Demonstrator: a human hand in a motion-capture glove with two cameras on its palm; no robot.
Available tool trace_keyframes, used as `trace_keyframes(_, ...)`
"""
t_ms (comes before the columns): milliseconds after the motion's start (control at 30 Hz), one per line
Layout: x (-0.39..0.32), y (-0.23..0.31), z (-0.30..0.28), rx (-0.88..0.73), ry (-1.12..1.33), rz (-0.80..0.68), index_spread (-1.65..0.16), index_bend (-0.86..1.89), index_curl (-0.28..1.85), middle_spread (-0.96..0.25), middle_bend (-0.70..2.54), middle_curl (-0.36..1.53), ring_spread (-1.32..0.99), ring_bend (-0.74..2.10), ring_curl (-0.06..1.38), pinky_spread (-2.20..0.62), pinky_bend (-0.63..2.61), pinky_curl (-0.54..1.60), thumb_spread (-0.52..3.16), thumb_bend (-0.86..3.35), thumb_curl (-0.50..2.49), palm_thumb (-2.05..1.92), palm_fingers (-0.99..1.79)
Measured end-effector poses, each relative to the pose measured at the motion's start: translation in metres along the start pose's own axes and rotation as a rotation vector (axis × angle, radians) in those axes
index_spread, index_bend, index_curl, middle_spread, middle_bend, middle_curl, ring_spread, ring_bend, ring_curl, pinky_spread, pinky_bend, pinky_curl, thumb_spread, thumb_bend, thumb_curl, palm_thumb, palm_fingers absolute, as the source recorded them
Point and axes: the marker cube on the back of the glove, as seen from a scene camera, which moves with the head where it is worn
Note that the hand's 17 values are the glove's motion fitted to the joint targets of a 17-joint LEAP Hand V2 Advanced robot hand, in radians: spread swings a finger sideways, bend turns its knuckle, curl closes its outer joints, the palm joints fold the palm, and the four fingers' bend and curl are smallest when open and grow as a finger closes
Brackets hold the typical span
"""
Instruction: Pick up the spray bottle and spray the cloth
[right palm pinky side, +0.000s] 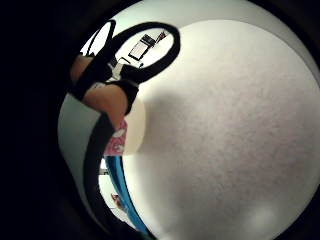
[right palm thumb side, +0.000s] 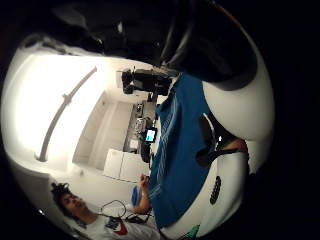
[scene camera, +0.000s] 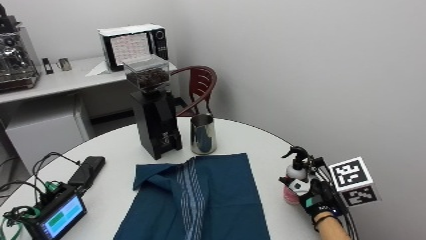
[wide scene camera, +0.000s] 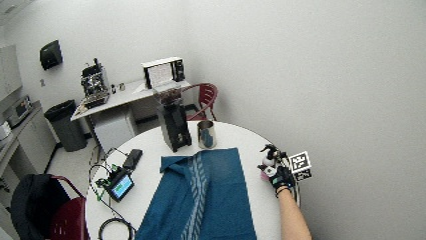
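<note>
Both outside views look down across the round table (scene camera: 259, 137), one nearer, one wider. The palm views sit close by the blue cloth (right palm thumb side: 177, 165).

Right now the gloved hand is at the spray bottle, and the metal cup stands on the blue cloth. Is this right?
Not quite. The gloved right hand is at the spray bottle, but the metal cup stands on the bare white table, beyond the blue cloth, beside the coffee grinder. The outside view shows this.

The right hand (scene camera: 311, 196) wears a black glove with a teal patch on its back. Black straps (right palm pinky side: 131, 75) loop around the fingers. The forearm is bare, with no sleeve.
</note>
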Motion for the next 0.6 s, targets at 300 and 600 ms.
trace_keyframes(300,-0.040,-0.012,-0.039,0.027,-0.081,-0.136,-0.31,0.07,0.15,-0.10,0.40,0.43,-0.09,0.59,0.40,0.20,0.36,0.36,0.98,0.05,0.43,1.01,0.87)
trace_keyframes(600,-0.114,-0.023,-0.081,-0.118,0.097,-0.268,-0.29,0.05,0.14,-0.11,0.39,0.45,-0.12,0.60,0.41,0.13,0.45,0.38,0.89,0.02,0.49,1.05,0.90)
